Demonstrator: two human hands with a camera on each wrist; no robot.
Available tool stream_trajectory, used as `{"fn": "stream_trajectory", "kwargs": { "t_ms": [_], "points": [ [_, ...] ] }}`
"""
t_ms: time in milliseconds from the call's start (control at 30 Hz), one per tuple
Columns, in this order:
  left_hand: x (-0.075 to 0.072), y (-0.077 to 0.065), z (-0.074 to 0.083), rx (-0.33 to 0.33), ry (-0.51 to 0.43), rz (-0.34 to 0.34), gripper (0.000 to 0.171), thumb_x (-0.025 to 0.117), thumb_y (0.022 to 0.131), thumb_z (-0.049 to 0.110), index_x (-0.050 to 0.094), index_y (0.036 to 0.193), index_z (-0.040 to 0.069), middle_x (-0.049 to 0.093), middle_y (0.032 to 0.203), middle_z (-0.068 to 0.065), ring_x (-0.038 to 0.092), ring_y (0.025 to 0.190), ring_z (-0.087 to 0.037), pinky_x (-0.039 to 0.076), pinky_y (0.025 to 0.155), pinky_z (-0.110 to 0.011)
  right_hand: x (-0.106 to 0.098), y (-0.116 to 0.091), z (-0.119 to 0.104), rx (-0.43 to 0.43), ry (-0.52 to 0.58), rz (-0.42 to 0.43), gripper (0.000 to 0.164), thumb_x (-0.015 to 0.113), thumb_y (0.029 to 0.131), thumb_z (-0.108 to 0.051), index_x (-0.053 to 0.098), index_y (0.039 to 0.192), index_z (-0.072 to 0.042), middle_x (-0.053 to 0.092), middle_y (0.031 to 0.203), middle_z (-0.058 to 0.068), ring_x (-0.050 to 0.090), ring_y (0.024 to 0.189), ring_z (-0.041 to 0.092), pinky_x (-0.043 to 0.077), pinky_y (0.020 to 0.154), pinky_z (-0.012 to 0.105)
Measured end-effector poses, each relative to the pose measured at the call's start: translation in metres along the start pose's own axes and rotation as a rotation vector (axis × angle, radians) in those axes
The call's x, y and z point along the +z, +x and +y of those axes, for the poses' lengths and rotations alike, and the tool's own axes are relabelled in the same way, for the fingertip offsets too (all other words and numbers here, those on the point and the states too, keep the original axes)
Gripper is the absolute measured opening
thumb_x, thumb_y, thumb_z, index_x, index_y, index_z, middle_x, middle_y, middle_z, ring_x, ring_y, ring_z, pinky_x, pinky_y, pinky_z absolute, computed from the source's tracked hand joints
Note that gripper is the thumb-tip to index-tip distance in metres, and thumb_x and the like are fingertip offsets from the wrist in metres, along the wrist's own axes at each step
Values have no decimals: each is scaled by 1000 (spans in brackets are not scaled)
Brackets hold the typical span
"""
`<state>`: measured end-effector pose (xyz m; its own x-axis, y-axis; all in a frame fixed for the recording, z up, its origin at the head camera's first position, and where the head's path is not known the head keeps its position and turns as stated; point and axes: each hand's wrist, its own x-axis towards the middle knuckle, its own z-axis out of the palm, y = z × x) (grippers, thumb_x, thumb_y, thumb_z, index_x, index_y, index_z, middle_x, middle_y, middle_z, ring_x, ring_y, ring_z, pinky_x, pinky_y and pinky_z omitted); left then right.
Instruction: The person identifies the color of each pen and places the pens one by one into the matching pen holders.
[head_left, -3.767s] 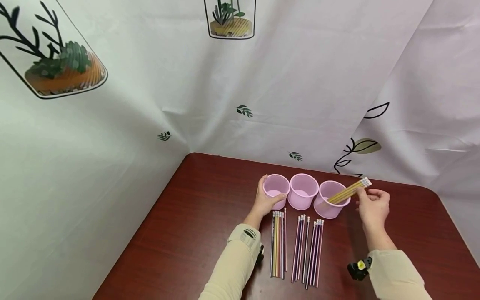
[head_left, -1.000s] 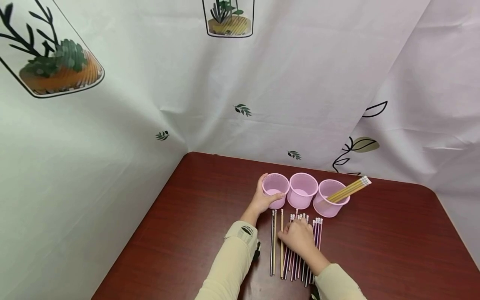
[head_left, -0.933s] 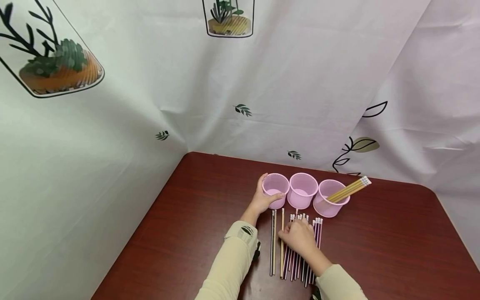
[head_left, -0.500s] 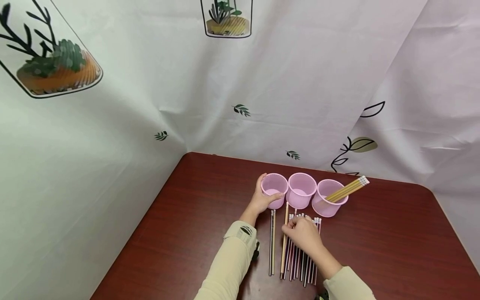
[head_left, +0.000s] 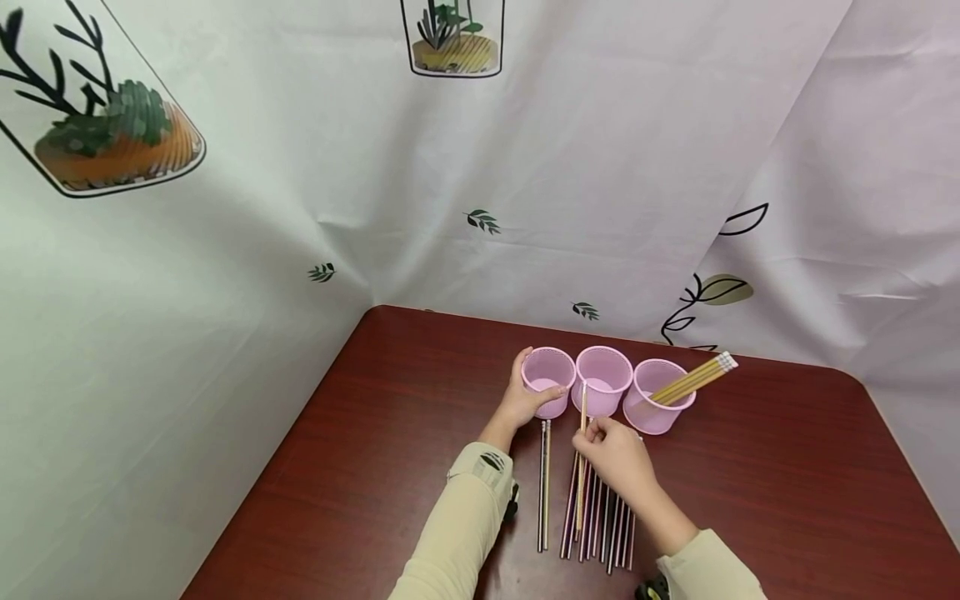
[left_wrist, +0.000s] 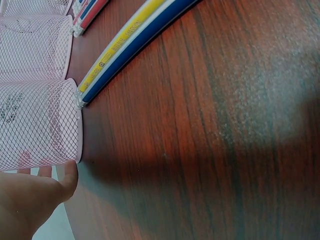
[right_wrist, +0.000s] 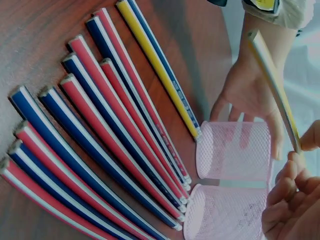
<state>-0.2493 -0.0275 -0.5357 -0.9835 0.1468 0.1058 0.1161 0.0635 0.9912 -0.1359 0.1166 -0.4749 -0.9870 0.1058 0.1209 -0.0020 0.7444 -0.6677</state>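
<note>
My left hand [head_left: 519,402] grips the leftmost of three pink mesh cups [head_left: 557,409], thumb across its front. In the left wrist view, that hand's thumb lies at the rim of the mesh cup [left_wrist: 45,125]. My right hand [head_left: 618,458] pinches a yellow pencil [head_left: 583,408] between thumb and fingertips. The pencil's upper end overlaps the middle cup [head_left: 600,408] in the head view. Below the right hand several red and blue striped pencils [right_wrist: 110,125] lie side by side. One yellow and one blue pencil [right_wrist: 160,70] lie in front of the left cup.
The right cup [head_left: 651,423] holds several yellow pencils [head_left: 693,379], leaning right with white ends up. All the cups stand in a row near the back of the dark red wooden table [head_left: 420,433]. A white printed cloth [head_left: 600,167] hangs behind.
My right hand has moved left from the right cup to the loose pencils, then lifted one yellow pencil and carried it up and right. My left hand stays on its cup.
</note>
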Motion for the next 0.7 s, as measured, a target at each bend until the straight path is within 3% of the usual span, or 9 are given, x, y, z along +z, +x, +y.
{"fn": "stream_trajectory", "kwargs": {
  "t_ms": [500,700],
  "points": [
    [0,-1,3,-28,-14,-5,91,79,69,3,24,142,9,39,138,-13,41,120,-29,32,101,-43,-38,27,1,-24,213,156,6,64,74,-6,58,76,-5,55,65,2,48,57,9,42,51,19],
    [-1,-3,7,-13,-56,-16,90,78,70,-1,24,142,7,37,139,-18,39,122,-35,30,102,-49,-65,40,1,-21,309,174,18,62,77,-1,54,92,1,62,74,10,53,58,3,47,52,17]
  ]
}}
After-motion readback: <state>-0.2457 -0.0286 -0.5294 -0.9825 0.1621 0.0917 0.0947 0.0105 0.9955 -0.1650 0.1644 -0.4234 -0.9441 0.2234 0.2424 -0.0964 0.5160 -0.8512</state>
